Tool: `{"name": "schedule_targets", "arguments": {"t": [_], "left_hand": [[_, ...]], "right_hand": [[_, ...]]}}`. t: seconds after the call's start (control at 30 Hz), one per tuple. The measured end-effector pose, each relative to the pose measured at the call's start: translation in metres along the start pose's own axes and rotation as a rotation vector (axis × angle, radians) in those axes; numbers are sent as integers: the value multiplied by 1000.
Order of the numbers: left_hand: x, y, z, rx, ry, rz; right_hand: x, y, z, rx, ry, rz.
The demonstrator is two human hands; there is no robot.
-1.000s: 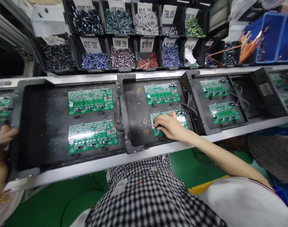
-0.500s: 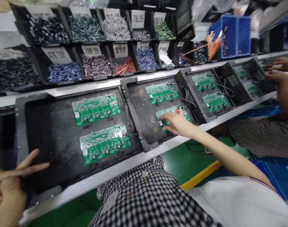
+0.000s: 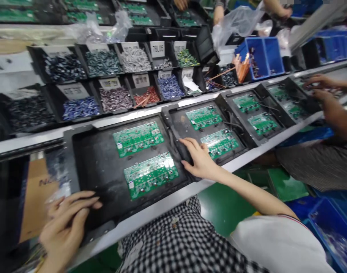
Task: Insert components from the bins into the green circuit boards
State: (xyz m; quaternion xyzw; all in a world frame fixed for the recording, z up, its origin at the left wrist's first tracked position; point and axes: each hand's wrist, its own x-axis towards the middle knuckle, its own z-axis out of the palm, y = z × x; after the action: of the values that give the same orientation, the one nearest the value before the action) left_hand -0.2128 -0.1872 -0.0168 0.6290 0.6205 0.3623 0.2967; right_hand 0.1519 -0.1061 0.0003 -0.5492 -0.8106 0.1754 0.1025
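While both hands reach along the line of black trays, two green circuit boards lie flat in the nearest tray (image 3: 96, 161), one behind the other, toward its right side. The rear board (image 3: 138, 139) is a long rectangle, its green face thickly dotted with pale solder points and tiny parts, with a small white label at its lower left corner. The front board (image 3: 151, 176) looks much the same: white label at the lower left, small dark components along the near edge, and a bright glare washing out part of its upper right.

The left hand (image 3: 67, 223) lies over the tray's left end, its fingers extended and loosely together, the thumb just below them; no part shows in its grasp, and how firmly it presses the tray cannot be told. The right hand (image 3: 200, 159) is at the adjoining ends of this tray and the next tray (image 3: 177, 124), thumb and fingers spread apart; whether the fingertips touch the tray is unclear. Just beside it, partly covered by the hand, lies another green board (image 3: 223, 142), with dark components along its edges. Behind the trays stand bins of red components (image 3: 147, 96) and blue components (image 3: 170, 87).
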Motion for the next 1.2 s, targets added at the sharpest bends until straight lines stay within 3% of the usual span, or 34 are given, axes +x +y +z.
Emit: {"name": "schedule_targets", "arguments": {"t": [0.07,0.13,0.23,0.33,0.5,0.63,0.73,0.8,0.9,0.93,1.07,1.2], "left_hand": [[4,13,4,56,17,58],[11,28,4,47,-70,52],[28,48,6,-128,-240,-51],[52,62,18,-415,-394,-223],[77,65,49,-850,-354,-382],[78,59,50,-888,-316,-345],[96,48,34,-759,-443,-314],[128,37,20,-554,-421,-206],[199,17,12,-114,-21,111],[223,12,16,23,27,197],[291,1,48,537,-157,420],[312,4,73,847,-261,436]], "right_hand": [[2,-1,-1,-29,29,23],[8,-7,-5,-75,67,3],[26,-29,-13,-32,142,-107],[48,-63,-15,165,159,-282],[77,-105,5,292,104,-511],[89,-112,12,196,147,-551],[102,-107,7,116,114,-567],[117,-101,7,76,60,-532],[144,-94,21,-1,-84,-460],[152,-93,28,-17,-146,-446],[173,-97,53,-47,-275,-426],[177,-101,59,-101,-285,-442]]}}
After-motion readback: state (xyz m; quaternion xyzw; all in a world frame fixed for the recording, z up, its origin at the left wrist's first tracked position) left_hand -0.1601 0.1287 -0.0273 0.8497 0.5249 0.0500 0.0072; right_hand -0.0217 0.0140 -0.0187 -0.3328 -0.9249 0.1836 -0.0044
